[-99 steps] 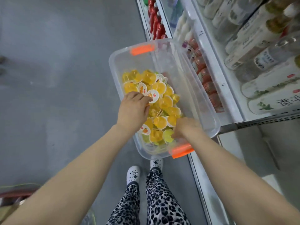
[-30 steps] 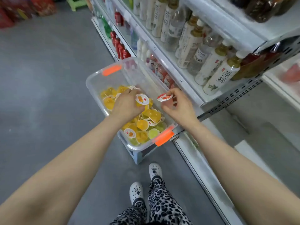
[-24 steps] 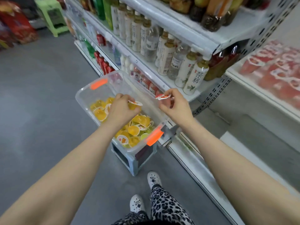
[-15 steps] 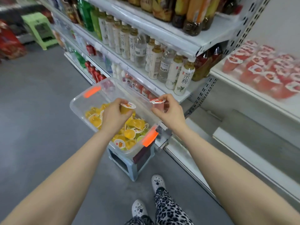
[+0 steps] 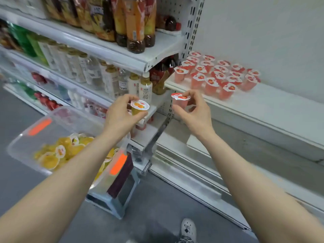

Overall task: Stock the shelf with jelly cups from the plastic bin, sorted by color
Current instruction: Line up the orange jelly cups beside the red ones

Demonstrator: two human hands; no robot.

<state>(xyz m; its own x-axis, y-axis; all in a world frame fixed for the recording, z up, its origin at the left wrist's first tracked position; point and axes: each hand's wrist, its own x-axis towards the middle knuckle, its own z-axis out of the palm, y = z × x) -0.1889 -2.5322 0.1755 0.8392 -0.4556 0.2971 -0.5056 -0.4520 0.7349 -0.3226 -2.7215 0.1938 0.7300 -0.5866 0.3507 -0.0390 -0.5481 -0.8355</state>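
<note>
Jelly cup [image 5: 180, 103] in right hand [image 5: 197, 114], shelf upright [image 5: 164, 128] just behind

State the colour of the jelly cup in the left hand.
The jelly cup in the left hand is yellow, best seen in head view.

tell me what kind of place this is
Most likely a small grocery or convenience store aisle. The white metal shelving holds rows of bottled drinks and neat rows of red jelly cups, and a plastic bin of more cups sits beside it.
</note>
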